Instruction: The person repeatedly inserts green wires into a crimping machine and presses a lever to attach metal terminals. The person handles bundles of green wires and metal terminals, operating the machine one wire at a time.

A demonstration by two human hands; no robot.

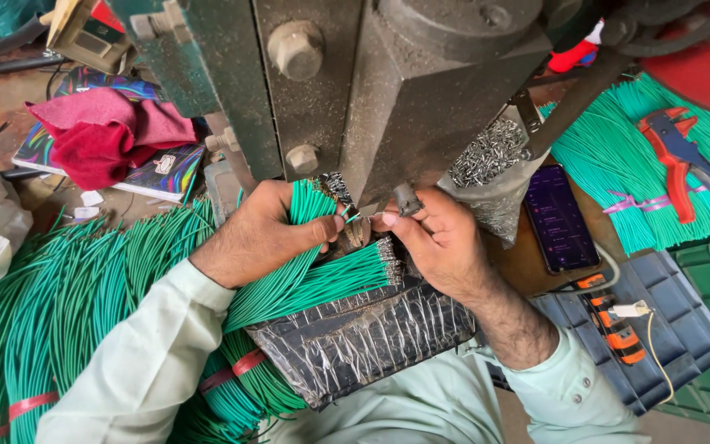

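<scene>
The left hand [269,230] is clamped around a bundle of green wires [306,275], knuckles up, thumb across the strands. Just beside it, the right hand [437,242] pinches a single green wire [353,217] at the foot of the grey press [388,90], fingers curled, wrist bent.

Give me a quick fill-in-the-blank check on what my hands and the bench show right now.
1. The left hand clutches a bundle of ____ wires.
2. The right hand pinches a single wire at the foot of the metal ____.
3. The phone lies with its screen facing ____.
4. The red and blue ____ rests on wire bundles at far right.

Missing words: green; press; up; hand tool
</scene>
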